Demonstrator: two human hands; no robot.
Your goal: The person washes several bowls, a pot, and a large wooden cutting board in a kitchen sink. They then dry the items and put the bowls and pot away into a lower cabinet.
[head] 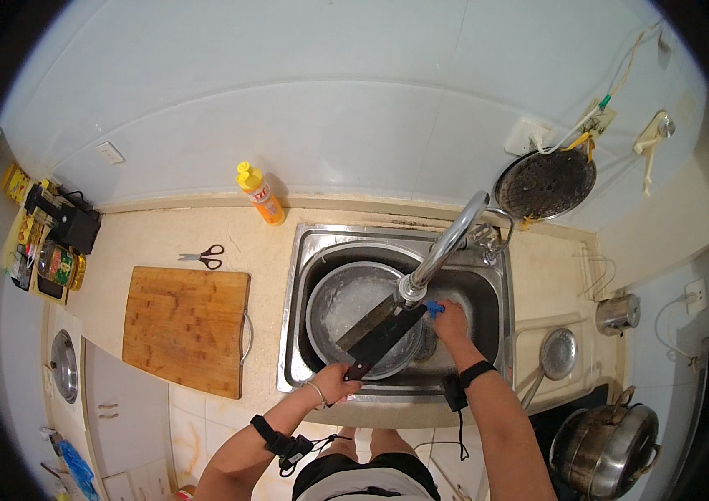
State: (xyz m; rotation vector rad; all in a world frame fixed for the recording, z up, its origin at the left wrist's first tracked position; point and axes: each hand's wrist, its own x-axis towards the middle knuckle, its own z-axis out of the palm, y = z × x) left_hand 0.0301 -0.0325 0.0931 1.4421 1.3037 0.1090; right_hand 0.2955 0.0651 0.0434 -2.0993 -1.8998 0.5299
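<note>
My left hand [332, 382] grips the dark handle of a kitchen cleaver [385, 335]. Its broad blade slants up and right over the sink, beneath the mouth of a chrome gooseneck faucet [448, 244]. Close to the blade's far end, my right hand [452, 324] pinches a small blue scrubbing cloth or sponge [434, 309]; whether it touches the steel I cannot tell. Below the cleaver, a round metal basin [329, 294] with cloudy water sits in the stainless steel sink [290, 325]. The faucet and blade hide part of the basin.
Left of the sink lie a wooden cutting board [185, 325] and black-handled scissors [204, 257]. An orange bottle with a yellow cap [260, 194] stands by the wall. To the right are a metal ladle [558, 354], a metal cup [618, 314] and a large steel pot [608, 448].
</note>
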